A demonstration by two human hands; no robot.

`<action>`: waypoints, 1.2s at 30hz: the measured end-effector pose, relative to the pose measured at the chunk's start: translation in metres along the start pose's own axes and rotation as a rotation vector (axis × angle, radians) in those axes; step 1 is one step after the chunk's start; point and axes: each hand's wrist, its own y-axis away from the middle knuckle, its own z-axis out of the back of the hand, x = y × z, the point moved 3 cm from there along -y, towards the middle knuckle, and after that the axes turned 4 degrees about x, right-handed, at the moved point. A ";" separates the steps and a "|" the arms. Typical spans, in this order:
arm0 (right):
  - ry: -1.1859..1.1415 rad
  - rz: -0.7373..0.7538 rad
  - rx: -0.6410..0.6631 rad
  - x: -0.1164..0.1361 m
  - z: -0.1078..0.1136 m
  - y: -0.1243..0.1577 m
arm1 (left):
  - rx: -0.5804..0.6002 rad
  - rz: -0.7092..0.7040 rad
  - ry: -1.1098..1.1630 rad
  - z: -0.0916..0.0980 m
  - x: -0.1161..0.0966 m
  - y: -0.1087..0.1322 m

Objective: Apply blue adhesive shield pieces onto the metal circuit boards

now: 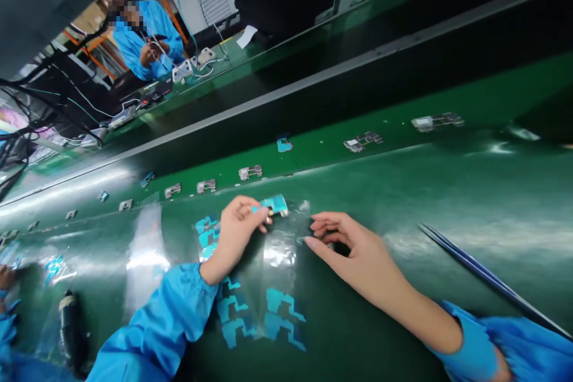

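My left hand (pixel 237 231) pinches a small blue sticker (pixel 275 205) between thumb and fingertips, just above a clear film sheet (pixel 277 256) that carries several more blue stickers (pixel 268 316). My right hand (pixel 347 245) rests beside it, fingers curled down and pressing on a small dark part (pixel 333 246) on the sheet; the part is mostly hidden by the fingers. Both arms wear blue sleeves.
Several small metal parts (pixel 250 172) lie in a row along the green belt (pixel 447 203), with more at the right (pixel 436 122). Tweezers (pixel 474 268) lie at the right. A dark cylinder (pixel 69 322) lies lower left. Another person in blue (pixel 145 36) works far back.
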 end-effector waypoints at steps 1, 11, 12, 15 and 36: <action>0.078 0.052 -0.005 0.001 0.000 0.001 | -0.058 -0.066 -0.085 0.006 -0.008 -0.017; 0.656 0.586 0.372 0.005 -0.034 0.037 | -0.439 -0.106 -0.801 0.046 -0.041 -0.170; 0.684 0.608 0.387 0.004 -0.035 0.038 | -0.446 -0.127 -0.851 0.046 -0.045 -0.165; 0.675 0.643 0.411 0.001 -0.035 0.035 | -0.309 -0.308 -0.957 0.036 -0.058 -0.118; 0.386 0.930 0.000 0.017 -0.007 0.026 | 0.475 -0.492 -0.678 0.008 0.010 0.063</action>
